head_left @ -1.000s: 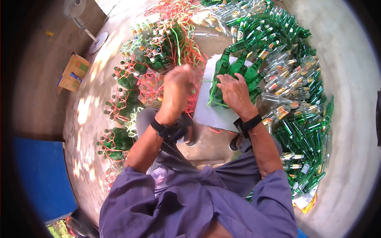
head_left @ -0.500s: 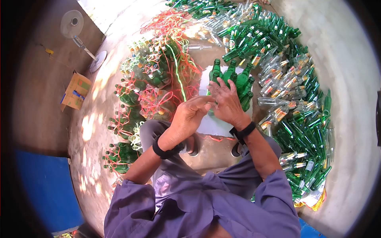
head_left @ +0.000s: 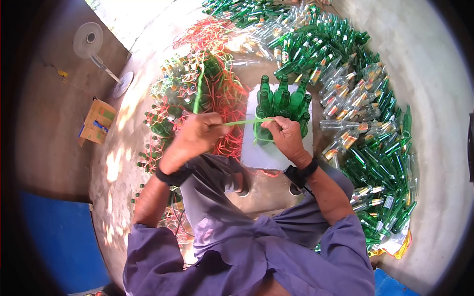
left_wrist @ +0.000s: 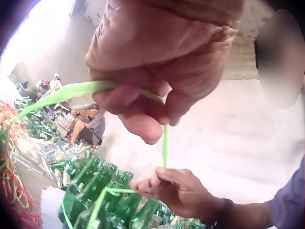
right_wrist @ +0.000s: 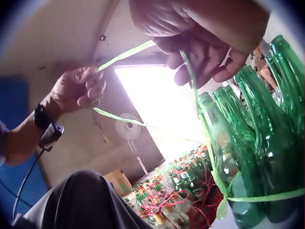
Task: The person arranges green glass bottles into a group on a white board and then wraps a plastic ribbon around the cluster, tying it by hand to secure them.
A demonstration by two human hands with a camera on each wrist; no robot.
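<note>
My left hand [head_left: 197,135] grips a light green strip [head_left: 242,122], which stretches taut to my right hand [head_left: 289,139]. The right hand pinches it beside a group of upright green bottles [head_left: 283,101] on a white board [head_left: 276,157]. In the right wrist view the strip [right_wrist: 267,197] runs round the bottles' lower part, with a knot or crossing at the near corner. In the left wrist view the strip [left_wrist: 62,94] passes through the curled fingers of the left hand [left_wrist: 157,71], and another length drops to the right hand [left_wrist: 183,191].
Bundled bottles [head_left: 158,126] and a heap of red strips [head_left: 229,98] lie on the left. Loose green and clear bottles [head_left: 345,98] are piled on the right and at the back. A fan [head_left: 89,39] and a cardboard box [head_left: 98,121] stand by the left wall. Another person [left_wrist: 93,126] sits farther off.
My left hand has moved left and away from the right one, drawing the strip taut between them. My right hand has come down off the bottle tops to their near side and now pinches the strip.
</note>
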